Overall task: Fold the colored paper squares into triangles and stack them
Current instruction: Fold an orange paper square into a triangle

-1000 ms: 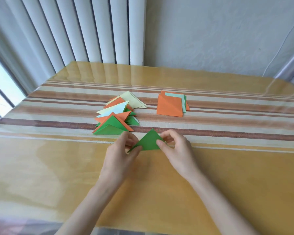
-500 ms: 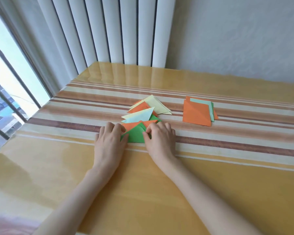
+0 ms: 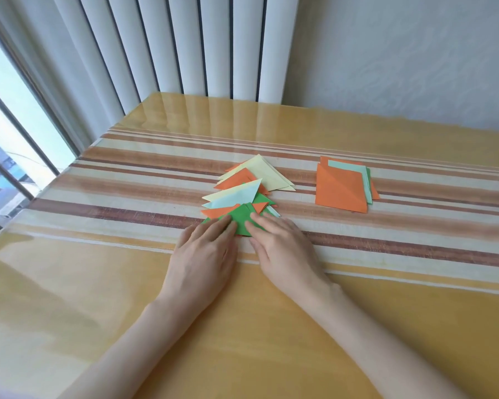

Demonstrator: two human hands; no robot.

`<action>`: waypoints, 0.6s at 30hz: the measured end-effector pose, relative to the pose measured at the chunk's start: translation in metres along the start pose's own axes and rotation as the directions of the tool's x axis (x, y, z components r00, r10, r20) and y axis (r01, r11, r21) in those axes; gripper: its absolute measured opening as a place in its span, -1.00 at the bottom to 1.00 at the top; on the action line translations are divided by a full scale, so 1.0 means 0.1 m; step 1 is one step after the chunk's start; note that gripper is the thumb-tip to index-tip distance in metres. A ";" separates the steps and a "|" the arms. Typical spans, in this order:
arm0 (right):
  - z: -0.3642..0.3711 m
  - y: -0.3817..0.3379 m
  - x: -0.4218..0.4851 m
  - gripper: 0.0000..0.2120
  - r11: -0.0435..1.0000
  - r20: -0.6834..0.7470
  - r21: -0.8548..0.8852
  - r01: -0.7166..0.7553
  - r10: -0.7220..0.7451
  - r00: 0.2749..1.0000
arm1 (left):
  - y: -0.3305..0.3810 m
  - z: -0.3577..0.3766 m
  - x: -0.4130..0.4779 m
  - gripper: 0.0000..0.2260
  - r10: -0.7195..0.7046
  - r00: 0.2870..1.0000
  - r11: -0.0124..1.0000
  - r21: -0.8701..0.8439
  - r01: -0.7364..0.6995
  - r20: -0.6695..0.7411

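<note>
The left hand [image 3: 203,254] and right hand [image 3: 284,250] lie flat, fingers straight, pressing the green triangle [image 3: 242,218] onto the pile's [image 3: 260,175] 6 o'clock end. The squares [image 3: 339,191] sit at 3 o'clock from the pile.

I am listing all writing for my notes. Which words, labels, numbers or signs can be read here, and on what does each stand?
None can be read. The folded triangles, the paper squares, the striped tablecloth, the blinds and the wall are all plain, with no print or label visible.
</note>
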State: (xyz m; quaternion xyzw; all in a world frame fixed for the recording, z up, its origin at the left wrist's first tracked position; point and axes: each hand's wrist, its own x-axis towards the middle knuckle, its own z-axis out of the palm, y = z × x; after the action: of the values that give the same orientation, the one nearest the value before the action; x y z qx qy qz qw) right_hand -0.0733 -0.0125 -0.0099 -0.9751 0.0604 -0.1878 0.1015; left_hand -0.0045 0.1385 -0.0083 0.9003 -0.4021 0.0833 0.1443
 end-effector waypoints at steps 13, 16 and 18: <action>-0.09 0.05 0.08 -0.66 0.948 0.015 0.304 -0.099 0.099 0.995 | 0.12 -0.13 0.27 -0.53 -0.096 0.995 0.995 0.031 0.095 0.033; -0.21 0.13 -0.03 -0.68 0.907 -0.070 0.414 -0.074 0.113 0.991 | 0.26 -0.23 0.21 -0.59 -0.054 0.997 0.998 0.019 0.055 -0.048; -0.34 0.23 -0.12 -0.70 0.903 -0.128 0.427 -0.050 0.115 0.985 | 0.38 -0.28 0.14 -0.66 -0.014 0.989 1.000 0.015 0.016 -0.144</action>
State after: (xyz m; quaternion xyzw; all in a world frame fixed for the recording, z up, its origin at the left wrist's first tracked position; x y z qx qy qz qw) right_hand -0.0991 -0.0389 0.0118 -0.9098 0.0671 -0.2646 0.3127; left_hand -0.0252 0.1137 0.0289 0.8961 -0.3831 0.1502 0.1662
